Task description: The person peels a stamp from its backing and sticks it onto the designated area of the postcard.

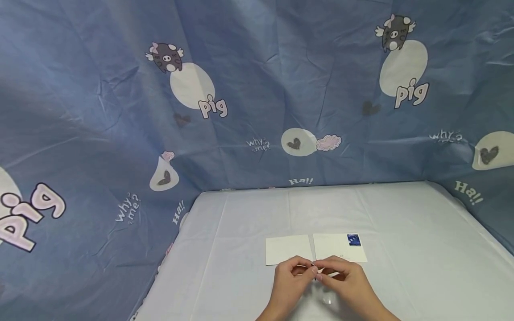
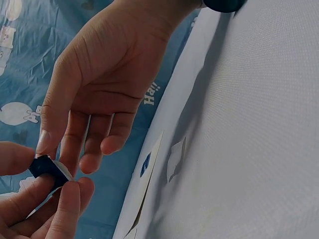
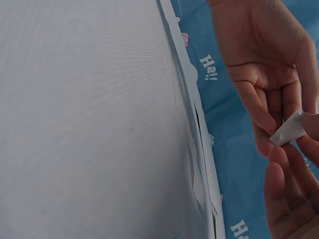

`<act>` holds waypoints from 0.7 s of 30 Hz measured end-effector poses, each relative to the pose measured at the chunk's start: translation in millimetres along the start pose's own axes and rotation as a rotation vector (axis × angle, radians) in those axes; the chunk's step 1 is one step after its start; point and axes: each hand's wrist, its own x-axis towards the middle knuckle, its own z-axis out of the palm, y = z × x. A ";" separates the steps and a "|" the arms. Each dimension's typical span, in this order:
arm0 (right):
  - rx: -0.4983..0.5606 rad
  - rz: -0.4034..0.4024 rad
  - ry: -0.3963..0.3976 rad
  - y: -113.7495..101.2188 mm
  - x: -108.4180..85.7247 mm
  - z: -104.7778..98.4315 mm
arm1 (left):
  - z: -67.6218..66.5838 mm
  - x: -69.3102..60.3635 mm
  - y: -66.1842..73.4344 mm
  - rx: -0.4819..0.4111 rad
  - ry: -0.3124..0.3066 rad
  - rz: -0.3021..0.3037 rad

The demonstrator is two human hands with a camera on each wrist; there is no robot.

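Observation:
Between the fingertips of both hands is a small stamp, its blue face (image 2: 50,172) showing in the left wrist view and its white back (image 3: 289,130) in the right wrist view. My left hand (image 1: 288,285) pinches one end with thumb and index finger; the other fingers curve loosely. My right hand (image 1: 354,285) pinches the stamp from the opposite side. Both hands are raised just above the near edges of two white cards, a left one (image 1: 287,248) and a right one (image 1: 331,246). The right card bears a blue stamp (image 1: 354,240) in its upper right corner.
A small whitish piece (image 1: 328,298) lies on the white table cover (image 1: 225,263) beneath the right hand. Blue printed cloth (image 1: 249,89) hangs behind the table and down its left side.

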 end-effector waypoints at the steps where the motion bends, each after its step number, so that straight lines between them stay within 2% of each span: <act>1: -0.003 -0.002 0.000 0.0 0.0 0.1 | 0.0 0.0 0.2 0.000 0.002 0.000; 13: -0.033 0.058 0.046 -4.4 -0.2 3.8 | 0.0 -0.4 -0.8 -0.015 0.022 0.045; 21: -0.074 -0.058 0.079 -5.9 -1.9 4.5 | 1.7 -0.8 0.6 -0.010 0.029 0.053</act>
